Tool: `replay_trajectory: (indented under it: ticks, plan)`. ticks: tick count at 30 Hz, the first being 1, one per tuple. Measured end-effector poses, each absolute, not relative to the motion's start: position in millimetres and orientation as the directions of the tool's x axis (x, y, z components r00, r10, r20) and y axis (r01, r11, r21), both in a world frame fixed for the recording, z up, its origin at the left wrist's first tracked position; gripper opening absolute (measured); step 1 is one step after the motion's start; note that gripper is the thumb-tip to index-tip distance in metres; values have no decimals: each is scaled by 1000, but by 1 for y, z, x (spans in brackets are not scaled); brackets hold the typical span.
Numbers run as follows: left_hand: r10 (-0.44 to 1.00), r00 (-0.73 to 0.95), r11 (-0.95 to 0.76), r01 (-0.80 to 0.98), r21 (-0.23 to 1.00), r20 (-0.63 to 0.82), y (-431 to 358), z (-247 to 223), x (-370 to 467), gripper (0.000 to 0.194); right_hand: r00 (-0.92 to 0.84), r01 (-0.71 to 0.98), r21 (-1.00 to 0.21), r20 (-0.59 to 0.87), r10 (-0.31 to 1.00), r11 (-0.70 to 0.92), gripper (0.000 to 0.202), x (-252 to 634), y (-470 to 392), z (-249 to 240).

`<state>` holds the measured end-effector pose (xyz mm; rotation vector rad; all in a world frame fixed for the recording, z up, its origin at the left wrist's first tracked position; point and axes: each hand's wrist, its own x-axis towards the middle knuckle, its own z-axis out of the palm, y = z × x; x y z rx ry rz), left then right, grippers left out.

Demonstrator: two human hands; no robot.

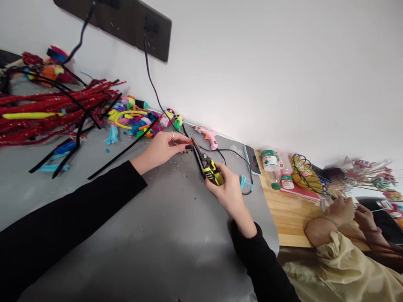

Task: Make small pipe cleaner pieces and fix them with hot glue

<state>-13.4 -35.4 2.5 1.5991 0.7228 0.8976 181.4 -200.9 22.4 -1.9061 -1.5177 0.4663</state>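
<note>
My right hand (227, 188) is closed around the black-and-yellow handles of pliers (210, 168). Their dark jaws point up and left, reaching the fingertips of my left hand (168, 147). That hand pinches a small orange piece (190, 143), mostly covered by the fingers, so its exact kind is unclear. A black strip runs beside the jaws; I cannot tell whether my fingers hold it. Just beyond the jaws lies a pink glue gun (210, 136) with its cord. Left of my left hand, a black pipe cleaner (122, 150) lies slantwise on the grey table (151, 235).
Red tinsel pipe cleaners (56, 107) and a colourful pipe-cleaner pile (134, 117) occupy the left. A phone (252, 159) lies at the table's right edge. Bottles (271, 165) stand or lie on a wooden table (273, 203), where another person's hands (341, 209) work. A power strip (126, 23) hangs above.
</note>
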Motion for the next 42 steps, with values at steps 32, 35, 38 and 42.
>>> replay_trajectory:
  ticks: [32, 35, 38, 42]
  plan:
    - [791, 594, -135, -66, 989, 148, -39, 6, -14, 41, 342, 492, -852, -2, 940, -181, 39, 177, -203, 31]
    - [788, 596, -156, -50, 987, 155, -38, 8, -15, 45, 275, 199, -960, -137, 952, -196, 43, 182, -205, 39]
    - [799, 581, -163, -34, 986, 152, -37, 8, -16, 49, 63, -37, -956, -294, 954, -292, 54, 189, -206, 49]
    - [809, 570, -160, -26, 987, 146, -37, 9, -17, 48, 21, -32, -939, -343, 939, -343, 71, 188, -216, 60]
